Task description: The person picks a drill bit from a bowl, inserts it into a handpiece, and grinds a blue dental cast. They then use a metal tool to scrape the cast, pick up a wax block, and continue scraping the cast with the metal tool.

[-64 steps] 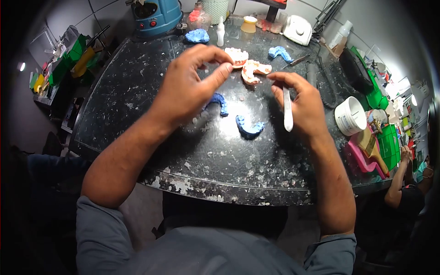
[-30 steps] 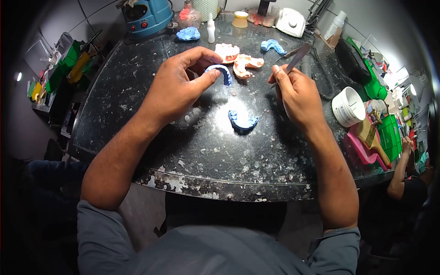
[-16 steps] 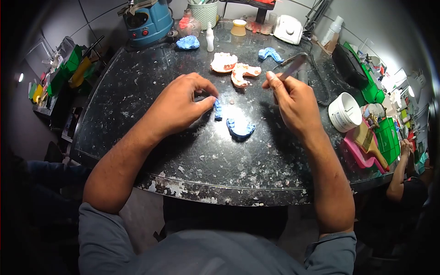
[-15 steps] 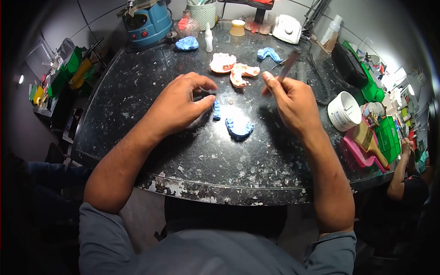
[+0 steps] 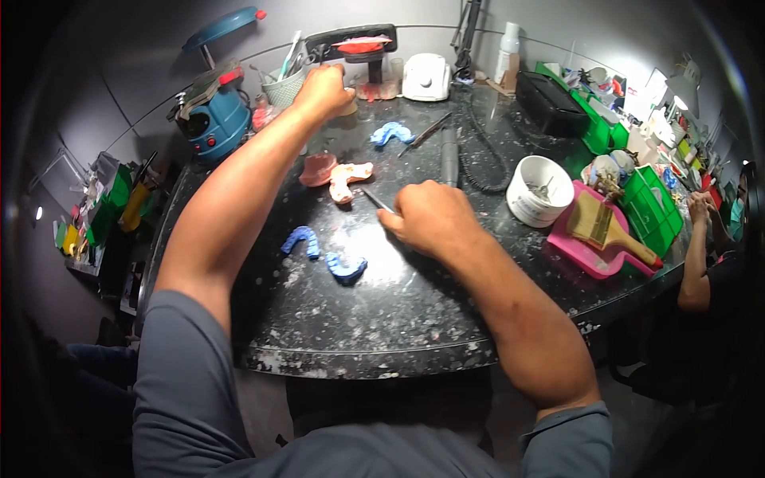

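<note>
My left hand [image 5: 323, 89] is stretched to the far edge of the black table [image 5: 414, 311], fingers curled shut on something I cannot make out, just beside the mesh cup [image 5: 284, 86]. My right hand [image 5: 430, 219] rests near the table's middle, closed on a thin metal tool [image 5: 373, 199] whose tip points at the pink dental casts [image 5: 335, 173]. Two blue impressions [image 5: 323, 253] lie untouched left of that hand, a white tub [image 5: 539, 190] to its right.

Left hand [image 5: 323, 89] reaches to the counter's [image 5: 398, 311] far edge, closed near a green cup [image 5: 284, 88]. Right hand [image 5: 430, 217] rests mid-counter, gripping a thin metal tool [image 5: 373, 199]. Two blue impressions [image 5: 323, 253] lie nearby.
</note>
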A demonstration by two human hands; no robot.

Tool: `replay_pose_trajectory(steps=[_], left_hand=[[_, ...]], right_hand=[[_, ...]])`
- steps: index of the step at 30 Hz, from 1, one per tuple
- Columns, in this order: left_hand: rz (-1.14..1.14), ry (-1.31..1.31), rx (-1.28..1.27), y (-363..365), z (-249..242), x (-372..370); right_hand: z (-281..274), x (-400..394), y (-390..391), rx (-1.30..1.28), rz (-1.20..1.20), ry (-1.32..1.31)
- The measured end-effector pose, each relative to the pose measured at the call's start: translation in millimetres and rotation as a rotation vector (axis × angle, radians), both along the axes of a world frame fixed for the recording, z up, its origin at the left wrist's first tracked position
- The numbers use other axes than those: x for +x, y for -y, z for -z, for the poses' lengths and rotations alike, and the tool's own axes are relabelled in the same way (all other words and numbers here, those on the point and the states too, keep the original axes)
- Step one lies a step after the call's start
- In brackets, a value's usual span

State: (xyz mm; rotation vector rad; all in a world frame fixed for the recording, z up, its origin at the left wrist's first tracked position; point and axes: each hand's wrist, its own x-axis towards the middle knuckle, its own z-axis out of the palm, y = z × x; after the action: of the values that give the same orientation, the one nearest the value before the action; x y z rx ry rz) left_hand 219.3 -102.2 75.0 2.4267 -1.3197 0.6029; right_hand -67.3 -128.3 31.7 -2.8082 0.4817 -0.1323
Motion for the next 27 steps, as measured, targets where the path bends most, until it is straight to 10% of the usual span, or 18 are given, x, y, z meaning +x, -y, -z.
replay_pose_trajectory(steps=[6, 12, 20, 27], left_hand=[[-0.399, -0.343, 0.061, 53.1, 31.1, 13.6], [-0.426, -0.135, -0.06, 38.8, 37.8, 20.1], [0.296, -0.088, -0.402, -56.5, -4.8, -80.6], [0.799, -1.355, -0.643, -162.7, 33.4, -156.4]], right_hand=[[3.8, 1.0, -0.1, 0.0, -0.088, 0.25], [8.0, 4.7, 5.3, -0.006, -0.081, 0.343], [4.2, 9.4, 3.5, 0.215, 0.006, 0.754], [-5.4, 2.1, -45.9, 0.658, -0.282, 0.778]])
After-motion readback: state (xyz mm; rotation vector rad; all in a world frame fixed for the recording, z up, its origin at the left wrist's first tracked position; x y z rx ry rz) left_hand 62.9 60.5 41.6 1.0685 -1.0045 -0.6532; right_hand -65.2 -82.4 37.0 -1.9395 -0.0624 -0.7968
